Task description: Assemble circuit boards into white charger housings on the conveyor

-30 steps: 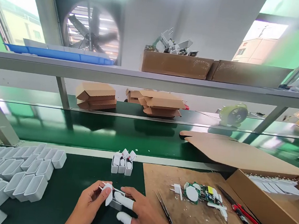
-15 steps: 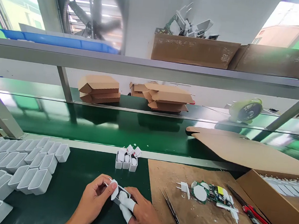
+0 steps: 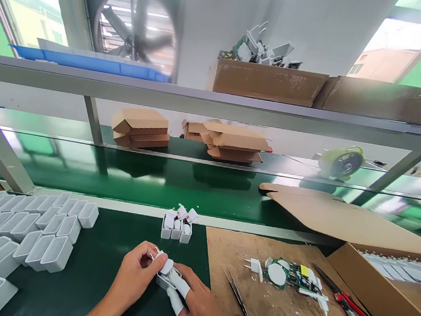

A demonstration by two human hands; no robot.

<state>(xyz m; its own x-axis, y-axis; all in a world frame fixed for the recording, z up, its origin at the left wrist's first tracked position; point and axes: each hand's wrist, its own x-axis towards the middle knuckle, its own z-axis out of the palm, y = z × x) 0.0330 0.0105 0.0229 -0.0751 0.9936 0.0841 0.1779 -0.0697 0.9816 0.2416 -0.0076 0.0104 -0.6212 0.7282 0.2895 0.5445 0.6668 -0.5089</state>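
Observation:
My left hand (image 3: 136, 272) is closed, thumb and fingers pinching a white plastic plug piece (image 3: 159, 261) with metal pins. White covers wrap two digits of my right hand (image 3: 198, 301), which grips a small white housing (image 3: 164, 281) just below that piece. The plug piece lies against the housing's far end; the fingers hide how the two join. Beyond my hands stand several filled white housings (image 3: 176, 230). To the right, tweezers (image 3: 241, 302) rest on a brown cardboard sheet (image 3: 224, 249), near green circuit boards (image 3: 283, 273) with white plug parts.
Rows of open white housings (image 3: 49, 249) cover the left side of the bench. Red-handled pliers (image 3: 352, 308) lie beside an open carton (image 3: 379, 293) at right. A metal shelf (image 3: 201, 100) crosses above, with cardboard boxes (image 3: 270, 83). Behind runs a green conveyor (image 3: 178, 184).
The white plug piece has tipped down over the housing's end, and my fingers have shifted with it. The camera view has tilted slightly.

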